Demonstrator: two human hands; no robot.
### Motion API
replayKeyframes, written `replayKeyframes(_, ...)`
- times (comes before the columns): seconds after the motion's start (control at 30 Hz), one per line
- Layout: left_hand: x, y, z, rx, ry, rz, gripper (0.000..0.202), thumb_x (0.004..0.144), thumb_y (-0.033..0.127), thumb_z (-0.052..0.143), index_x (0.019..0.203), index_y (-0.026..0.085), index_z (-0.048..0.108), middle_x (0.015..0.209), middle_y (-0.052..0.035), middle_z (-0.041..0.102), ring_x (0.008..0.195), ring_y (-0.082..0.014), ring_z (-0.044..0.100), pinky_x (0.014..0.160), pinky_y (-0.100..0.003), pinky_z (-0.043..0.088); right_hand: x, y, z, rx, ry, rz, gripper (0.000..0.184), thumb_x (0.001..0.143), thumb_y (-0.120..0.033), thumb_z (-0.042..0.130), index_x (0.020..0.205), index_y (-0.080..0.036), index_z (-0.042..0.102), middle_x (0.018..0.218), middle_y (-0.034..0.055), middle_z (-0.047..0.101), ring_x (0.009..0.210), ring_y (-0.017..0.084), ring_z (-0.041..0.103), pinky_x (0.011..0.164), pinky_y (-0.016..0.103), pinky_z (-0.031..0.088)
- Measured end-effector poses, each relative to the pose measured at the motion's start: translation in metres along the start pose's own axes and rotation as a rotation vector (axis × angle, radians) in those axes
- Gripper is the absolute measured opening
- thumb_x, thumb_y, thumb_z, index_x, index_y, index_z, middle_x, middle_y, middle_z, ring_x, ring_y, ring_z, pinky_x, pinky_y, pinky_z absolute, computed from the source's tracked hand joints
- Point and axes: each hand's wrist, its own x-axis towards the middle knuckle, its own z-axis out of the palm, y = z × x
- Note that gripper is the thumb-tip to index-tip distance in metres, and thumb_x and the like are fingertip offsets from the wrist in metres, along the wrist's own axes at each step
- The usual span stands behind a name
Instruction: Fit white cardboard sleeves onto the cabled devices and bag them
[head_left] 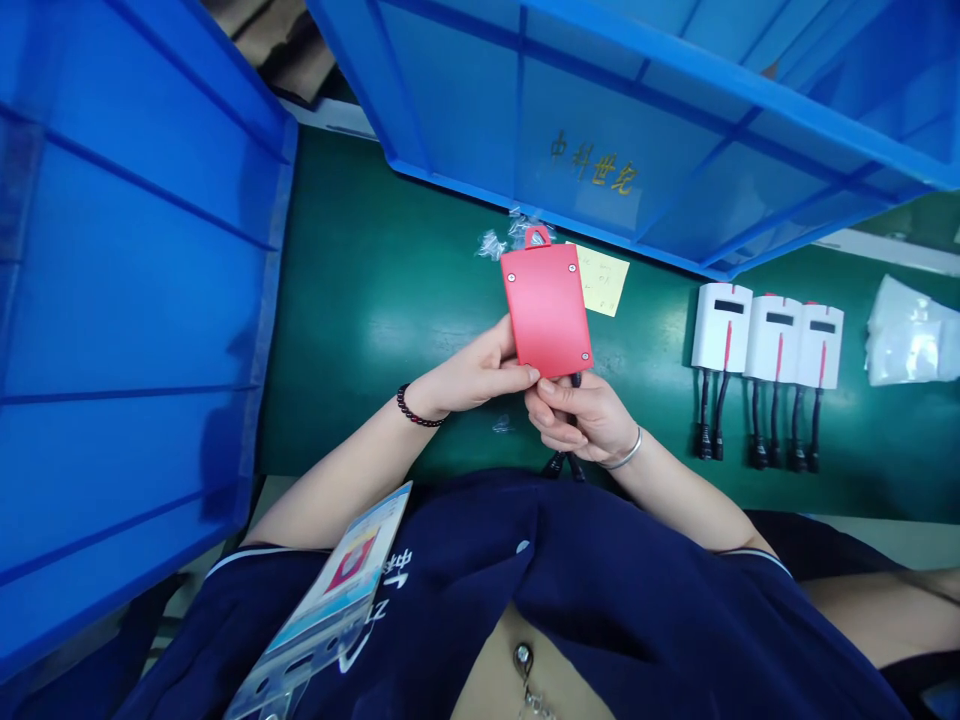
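Note:
A red box-shaped device [547, 312] with a hanging loop on top and screws at its corners is held up in front of me, its flat screwed face toward the camera. My left hand [491, 368] grips its lower left corner, thumb on the face and the other fingers behind. Below the device, my right hand [576, 412] has its fingers closed around the black cables [575, 465] that come out of its bottom edge. The cable ends with connectors hang down near my shirt. The device's other side is hidden.
On the green table [360, 260], several white devices [780, 338] with black cables lie in a row at right. Beyond them are clear plastic bags [911, 335]. A yellow note [602, 280] and plastic scraps [491, 245] lie behind the device. Blue crates [465, 110] stand behind and at left.

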Motion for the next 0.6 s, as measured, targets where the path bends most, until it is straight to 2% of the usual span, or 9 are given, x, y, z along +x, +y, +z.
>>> replayKeyframes(0.1, 0.003, -0.005, 0.004, -0.024, 0.169, 0.011, 0.076, 0.084, 0.046, 0.074, 0.146, 0.028, 0.035, 0.126, -0.0120, 0.063, 0.096, -0.0228, 0.069, 0.071, -0.031, 0.058, -0.004, 0.001, 0.005, -0.276, 0.117, -0.125, 0.032, 0.091, -0.045, 0.064, 0.108, -0.018, 0.059, 0.064, -0.0057, 0.053, 0.040, 0.004, 0.034, 0.036, 0.017, 0.032)
replayKeyframes(0.17, 0.004, -0.005, 0.009, -0.057, 0.282, 0.096, 0.088, 0.080, 0.059, 0.073, 0.151, 0.033, 0.028, 0.144, -0.0132, 0.052, 0.110, -0.0271, 0.066, 0.073, -0.033, 0.060, -0.008, 0.003, 0.011, -0.596, 0.249, -0.255, 0.066, 0.090, -0.043, 0.065, 0.146, -0.027, 0.034, 0.105, 0.0061, 0.062, 0.058, 0.009, 0.051, 0.047, 0.024, 0.049)
replayKeyframes(0.2, 0.004, -0.004, 0.012, -0.086, 0.313, 0.143, 0.089, 0.080, 0.066, 0.070, 0.151, 0.033, 0.028, 0.149, -0.0135, 0.048, 0.116, -0.0290, 0.063, 0.076, -0.035, 0.061, -0.010, 0.003, 0.014, -0.771, 0.294, -0.303, 0.082, 0.091, -0.042, 0.064, 0.155, -0.030, 0.016, 0.126, 0.0120, 0.056, 0.070, 0.013, 0.057, 0.056, 0.028, 0.056)
replayKeyframes(0.23, 0.004, -0.002, 0.014, -0.125, 0.331, 0.168, 0.086, 0.081, 0.069, 0.065, 0.150, 0.032, 0.030, 0.149, -0.0139, 0.048, 0.118, -0.0301, 0.063, 0.078, -0.036, 0.061, -0.013, 0.002, 0.017, -0.933, 0.314, -0.332, 0.091, 0.091, -0.040, 0.063, 0.158, -0.032, 0.001, 0.141, 0.0161, 0.047, 0.082, 0.016, 0.061, 0.064, 0.033, 0.059)
replayKeyframes(0.3, 0.004, 0.003, 0.018, -0.218, 0.362, 0.137, 0.071, 0.088, 0.065, 0.059, 0.143, 0.027, 0.036, 0.140, -0.0140, 0.057, 0.111, -0.0293, 0.067, 0.076, -0.038, 0.062, -0.019, -0.002, 0.021, -1.203, 0.293, -0.342, 0.094, 0.093, -0.039, 0.059, 0.160, -0.029, -0.007, 0.151, 0.0197, 0.039, 0.095, 0.021, 0.064, 0.073, 0.039, 0.062)
replayKeyframes(0.4, 0.003, 0.009, 0.020, -0.316, 0.429, 0.008, 0.047, 0.092, 0.044, 0.062, 0.129, 0.021, 0.046, 0.120, -0.0111, 0.069, 0.095, -0.0254, 0.073, 0.075, -0.037, 0.062, -0.029, -0.017, 0.022, -1.503, 0.286, -0.334, 0.069, 0.097, -0.038, 0.055, 0.157, -0.024, 0.025, 0.123, 0.0134, 0.065, 0.089, 0.022, 0.068, 0.077, 0.040, 0.061)
replayKeyframes(0.47, 0.002, 0.010, 0.021, -0.339, 0.447, -0.042, 0.044, 0.088, 0.037, 0.067, 0.124, 0.018, 0.049, 0.109, -0.0089, 0.073, 0.089, -0.0239, 0.074, 0.074, -0.036, 0.062, -0.032, -0.033, 0.019, -1.639, 0.406, -0.405, 0.044, 0.097, -0.035, 0.055, 0.139, -0.022, 0.052, 0.099, 0.0075, 0.071, 0.084, 0.021, 0.069, 0.077, 0.039, 0.060)
replayKeyframes(0.53, 0.001, 0.010, 0.022, -0.358, 0.413, -0.088, 0.045, 0.086, 0.035, 0.069, 0.123, 0.018, 0.049, 0.105, -0.0078, 0.073, 0.083, -0.0240, 0.075, 0.072, -0.037, 0.063, -0.029, -0.048, 0.014, -1.722, 0.555, -0.541, 0.024, 0.096, -0.031, 0.057, 0.116, -0.020, 0.066, 0.095, 0.0075, 0.071, 0.087, 0.022, 0.068, 0.078, 0.039, 0.058)
replayKeyframes(0.6, -0.001, 0.009, 0.024, -0.369, 0.349, -0.144, 0.048, 0.086, 0.034, 0.069, 0.126, 0.018, 0.047, 0.106, -0.0078, 0.072, 0.079, -0.0241, 0.075, 0.070, -0.039, 0.064, -0.022, -0.061, 0.008, -1.762, 0.631, -0.670, 0.013, 0.093, -0.025, 0.059, 0.101, -0.021, 0.068, 0.102, 0.0093, 0.069, 0.098, 0.025, 0.066, 0.084, 0.043, 0.056)
